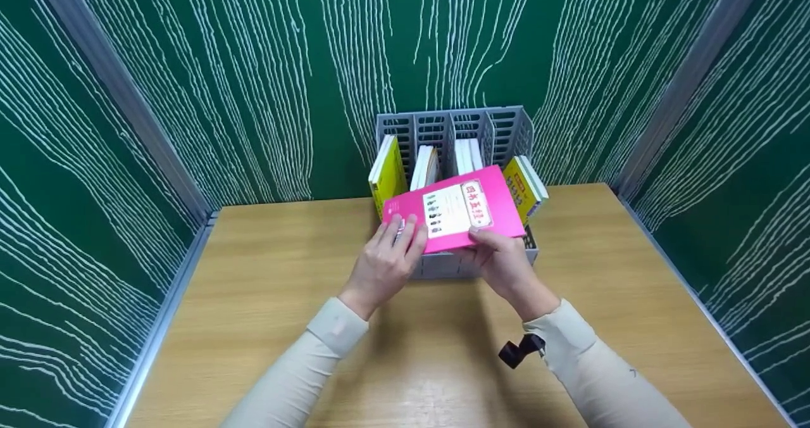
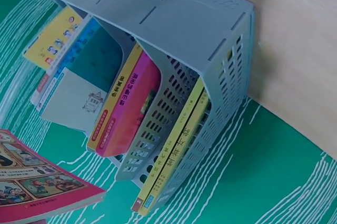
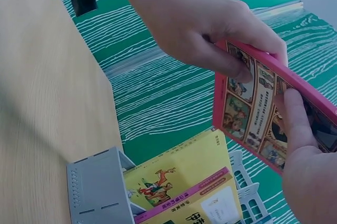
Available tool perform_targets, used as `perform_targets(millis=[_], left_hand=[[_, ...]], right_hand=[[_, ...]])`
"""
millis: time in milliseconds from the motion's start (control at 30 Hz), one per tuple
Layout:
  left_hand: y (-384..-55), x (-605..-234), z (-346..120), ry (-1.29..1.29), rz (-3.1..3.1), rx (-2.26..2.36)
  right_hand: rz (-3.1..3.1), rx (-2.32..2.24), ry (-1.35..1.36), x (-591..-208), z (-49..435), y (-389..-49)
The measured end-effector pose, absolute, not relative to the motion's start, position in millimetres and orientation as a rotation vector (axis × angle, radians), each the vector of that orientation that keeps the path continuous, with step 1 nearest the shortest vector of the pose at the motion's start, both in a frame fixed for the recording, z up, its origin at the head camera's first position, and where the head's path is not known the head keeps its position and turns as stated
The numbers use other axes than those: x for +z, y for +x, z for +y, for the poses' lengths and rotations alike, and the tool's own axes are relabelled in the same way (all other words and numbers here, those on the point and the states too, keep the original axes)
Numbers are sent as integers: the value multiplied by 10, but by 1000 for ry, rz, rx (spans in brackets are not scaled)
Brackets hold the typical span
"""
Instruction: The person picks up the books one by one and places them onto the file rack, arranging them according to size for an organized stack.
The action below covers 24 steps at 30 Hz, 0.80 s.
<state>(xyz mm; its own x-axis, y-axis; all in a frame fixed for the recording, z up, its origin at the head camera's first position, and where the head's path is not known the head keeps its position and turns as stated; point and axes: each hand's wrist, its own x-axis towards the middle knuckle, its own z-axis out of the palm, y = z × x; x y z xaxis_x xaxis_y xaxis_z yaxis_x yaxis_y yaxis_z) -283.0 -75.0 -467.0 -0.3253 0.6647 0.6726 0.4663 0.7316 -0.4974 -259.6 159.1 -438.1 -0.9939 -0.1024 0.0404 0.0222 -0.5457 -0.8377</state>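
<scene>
A pink book [image 1: 414, 203] is held tilted in both hands above the front of a grey file rack [image 1: 449, 266]. My left hand [image 1: 386, 260] grips its near left corner, fingers on the pink cover; the thumb presses the underside in the right wrist view. At the near right edge my right hand [image 1: 506, 263] pinches the book, thumb on top and fingers beneath. The right wrist view shows the book's other cover [image 3: 239, 105], printed with framed cartoon pictures. In the left wrist view only a corner of the book [image 2: 47, 192] appears.
Books stand in the rack's compartments: a yellow one [image 1: 392, 175] at the left, white-edged ones [image 1: 425, 165] in the middle, and a yellow-green one [image 1: 520, 190] leaning at the right. The rack sits on a wooden table [image 1: 272, 301] against a green wall with white lines [image 1: 342, 156].
</scene>
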Motion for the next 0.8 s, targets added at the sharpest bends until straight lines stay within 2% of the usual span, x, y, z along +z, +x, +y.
perform_targets(millis=[300,800], left_hand=[[-2968,-4738,-821,-751,-2161,-40],[-3192,-5236,-834,-663,-2806,-435]], right_hand=[[1391,-2905,-218,-4395,1812,-2683],[1581,-3127,-60,-4213,2241,-2674]])
